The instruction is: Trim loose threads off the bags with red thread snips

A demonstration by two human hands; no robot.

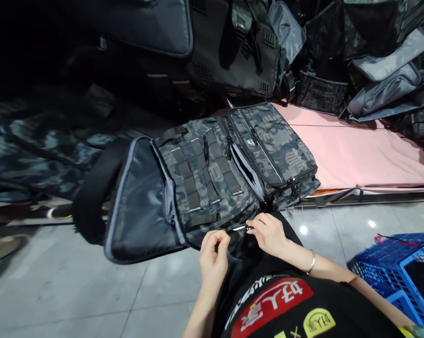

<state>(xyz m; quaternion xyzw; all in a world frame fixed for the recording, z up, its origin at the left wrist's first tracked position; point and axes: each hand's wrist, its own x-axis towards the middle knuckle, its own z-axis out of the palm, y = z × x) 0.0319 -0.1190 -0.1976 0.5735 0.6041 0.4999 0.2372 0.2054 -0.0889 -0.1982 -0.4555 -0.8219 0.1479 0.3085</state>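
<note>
A camouflage backpack (pixel 212 164) lies along the edge of the pink-covered surface, with its dark-lined flap (pixel 141 202) folded out to the left. A zipped pocket on it gapes, showing grey lining. At the bag's near side, my right hand (pixel 268 232) is closed on a small tool with a slim shiny blade (pixel 239 228) and a dark end; its exact kind is unclear. Just left of the blade, my left hand (pixel 215 251) pinches thumb and fingers together by the bag's lower edge. Whatever lies between those fingertips is too small to make out.
More black and camouflage bags (pixel 240 51) are piled behind and to the left. Pink cloth (pixel 359 150) covers the surface on the right. A blue plastic crate (pixel 384 267) stands on the grey tiled floor (pixel 92 286) at lower right.
</note>
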